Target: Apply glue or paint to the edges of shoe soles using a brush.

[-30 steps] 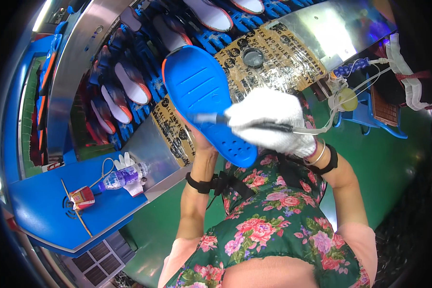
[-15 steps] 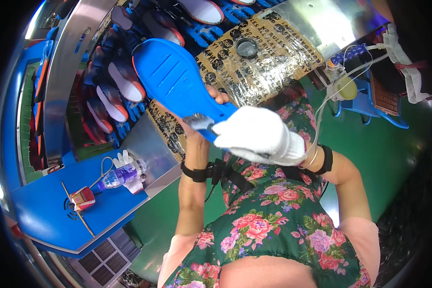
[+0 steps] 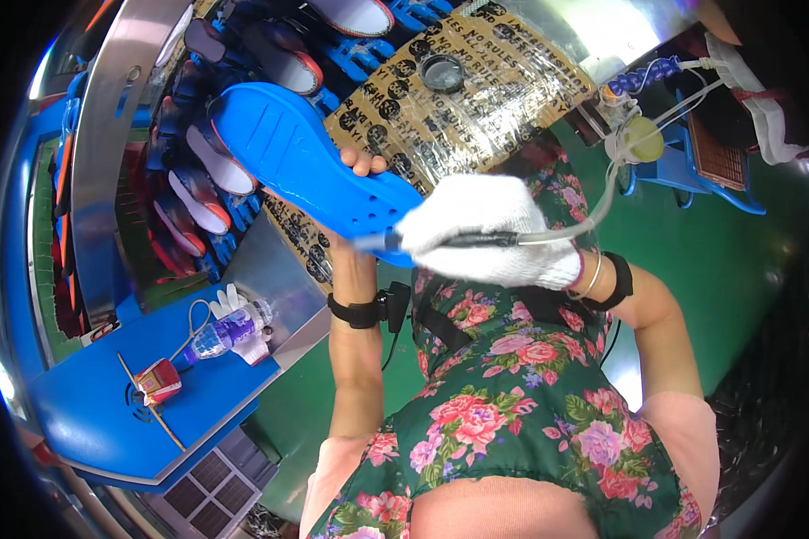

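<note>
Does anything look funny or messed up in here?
A little: the clear bottle lies on its side across a white glove on the blue table, instead of standing up. I see no spill. Also, only the right hand is gloved; the left hand is bare.

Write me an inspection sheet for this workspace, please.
Surface: worktop covered with printed brown tape; round dark dish on it.
Job's things: blue sole-shaped piece, held up; brush-like tool, tip blurred.
Clutter: bottle, white glove, red packet and thin stick on the blue side table.
Hands: bare left hand grips the piece; gloved right hand grips the tool.
Cables: clear tube runs from the tool toward the yellow-green cup.
Surroundings: racked shoe pieces; green floor.
</note>
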Tool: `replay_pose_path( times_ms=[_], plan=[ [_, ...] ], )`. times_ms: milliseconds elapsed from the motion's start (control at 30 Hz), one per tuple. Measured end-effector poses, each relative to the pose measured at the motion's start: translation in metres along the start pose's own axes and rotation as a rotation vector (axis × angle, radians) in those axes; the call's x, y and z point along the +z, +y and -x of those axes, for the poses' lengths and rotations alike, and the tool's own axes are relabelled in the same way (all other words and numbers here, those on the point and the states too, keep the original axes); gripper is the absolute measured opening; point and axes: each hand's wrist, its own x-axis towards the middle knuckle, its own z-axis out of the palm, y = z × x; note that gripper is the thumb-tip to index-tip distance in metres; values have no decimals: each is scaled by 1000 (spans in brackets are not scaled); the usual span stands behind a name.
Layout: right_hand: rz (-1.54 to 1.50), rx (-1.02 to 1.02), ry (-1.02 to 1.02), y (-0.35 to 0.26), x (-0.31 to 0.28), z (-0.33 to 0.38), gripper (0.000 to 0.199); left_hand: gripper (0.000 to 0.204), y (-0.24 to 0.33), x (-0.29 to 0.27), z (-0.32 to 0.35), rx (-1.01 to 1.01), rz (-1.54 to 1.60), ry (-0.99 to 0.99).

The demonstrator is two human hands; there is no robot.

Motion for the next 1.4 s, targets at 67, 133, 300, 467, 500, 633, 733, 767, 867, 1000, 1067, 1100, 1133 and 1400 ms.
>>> replay_pose_path(
  times_ms=[67, 133, 300, 467, 500, 633, 733, 767, 867, 1000, 1067, 1100, 1133, 1400],
  plan=[
    [230, -119, -9, 1, 0, 6, 25, 77, 4, 1, -4, -31, -130, -89],
    [288, -174, -118, -4, 3, 12, 35, 89, 8, 0, -4, -60, -116, -35],
    [-187, 211, -71, -2, -3, 11, 15, 110, 3, 12, -3, -101, 18, 92],
    [317, -224, -173, 9, 5, 23, 34, 117, 14, 14, -11, -239, -152, 83],
    [328, -175, -249, 6, 8, 26, 35, 119, 16, 16, -12, -320, -227, 110],
    [-193, 78, -305, 6, -1, 18, 15, 117, 17, 21, -5, -487, -286, 101],
    [20, -90, -241, 15, -1, 15, 19, 120, 19, 10, -12, -575, -218, 36],
    [108, -182, -252, 21, 1, 20, 23, 121, 19, 9, -13, -638, -181, 15],
    [137, -179, -432, 18, 9, 31, 25, 115, 27, 2, -13, -665, -286, 112],
    [21, -70, -312, 26, -1, 12, 14, 113, 27, 4, -14, -664, -461, 219],
    [-69, 150, -291, 28, 0, 17, 12, 115, 26, 2, -16, -618, -549, 295],
    [-145, 308, -272, 25, 0, 18, 12, 113, 28, -7, -16, -596, -486, 278],
    [-390, 516, -210, 24, -3, 19, 14, 111, 27, -15, -18, -585, -421, 257],
    [-705, 819, 391, 30, -9, 0, 21, 54, 20, -22, -13, 132, 110, 284]
  ],
)
